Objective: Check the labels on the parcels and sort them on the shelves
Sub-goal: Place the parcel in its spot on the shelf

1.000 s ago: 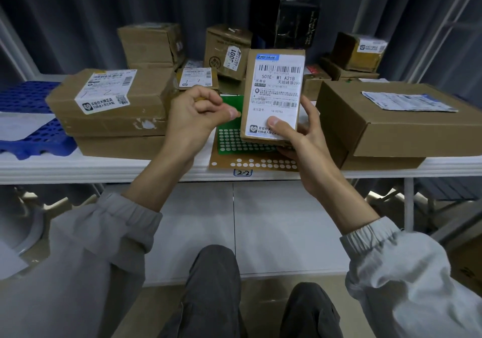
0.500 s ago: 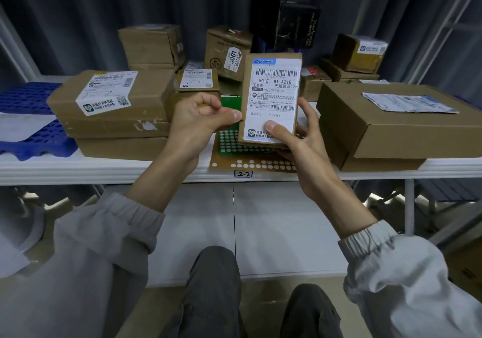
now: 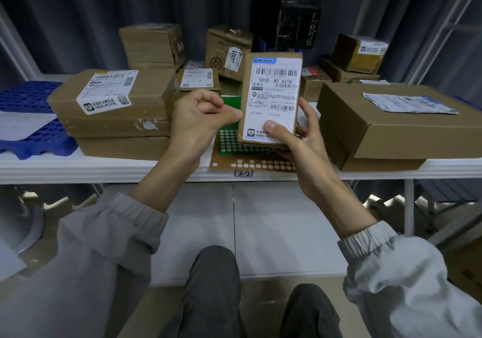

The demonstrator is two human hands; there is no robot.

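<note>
I hold a small brown parcel [image 3: 271, 97] upright in front of the shelf, its white shipping label facing me. My right hand [image 3: 292, 139] grips its lower end, with the thumb on the label and the fingers behind. My left hand [image 3: 200, 118] is curled into a loose fist beside it, and its thumb tip touches the parcel's left edge. The white shelf [image 3: 104, 168] carries a tag reading 2-2 [image 3: 243, 173].
Two stacked labelled boxes [image 3: 112, 102] stand on the left of the shelf and a large flat box [image 3: 396, 126] on the right. Several smaller parcels and a black box [image 3: 284, 22] sit behind. A dotted green and brown card [image 3: 234, 152] lies under my hands. Blue pallets [image 3: 28, 139] lie at far left.
The parcel has sunk slightly and tilted a little. Both hands have stayed almost where they were.
</note>
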